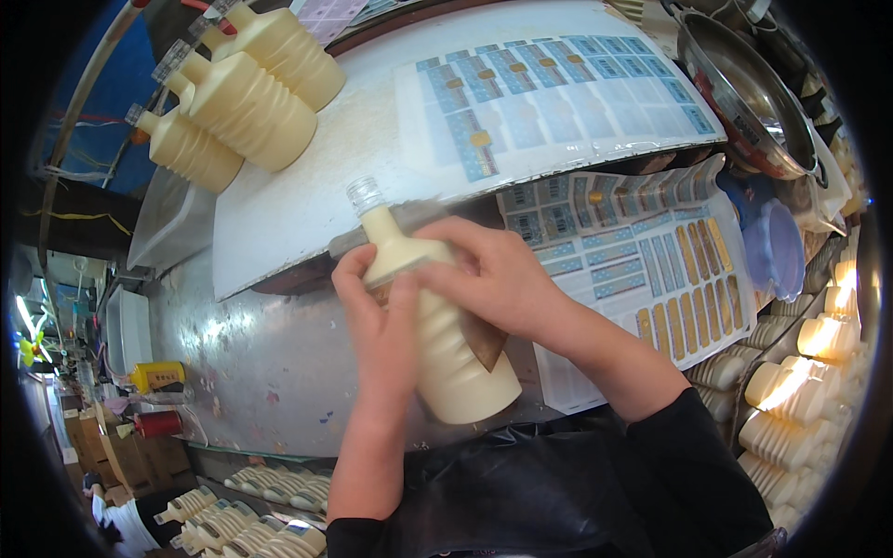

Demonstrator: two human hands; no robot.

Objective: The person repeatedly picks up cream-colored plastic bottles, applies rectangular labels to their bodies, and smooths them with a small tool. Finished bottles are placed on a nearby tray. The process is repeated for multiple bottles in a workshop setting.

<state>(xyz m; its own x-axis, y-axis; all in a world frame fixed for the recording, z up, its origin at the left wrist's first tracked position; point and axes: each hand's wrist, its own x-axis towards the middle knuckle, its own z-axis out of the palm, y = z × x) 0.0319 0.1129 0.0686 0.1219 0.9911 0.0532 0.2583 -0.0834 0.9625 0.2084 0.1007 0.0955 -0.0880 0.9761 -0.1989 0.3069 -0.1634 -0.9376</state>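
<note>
In the middle of the view a cream bottle [479, 386] with a ribbed body and a clear threaded neck leans with its neck up and to the left. My left hand [377, 298] is closed round its left shoulder, the thumb laid across the front. My right hand [493, 270] grips the other shoulder, thumb and fingers bent toward my left thumb. Below my right hand a brownish, pointed flap [486, 339] lies against the bottle's ribs; it looks like a label, partly covered by my fingers. What lies between the two thumbs is hidden and slightly blurred.
Behind the bottle a white raised board [363, 139] carries a sheet of blue labels [558, 102]. Another label sheet [642, 270] hangs at the right. Several cream bottles [251, 102] stand far left. A large pan [753, 93] and a purple basin [777, 246] sit right; stacked bottles [781, 400] line that side.
</note>
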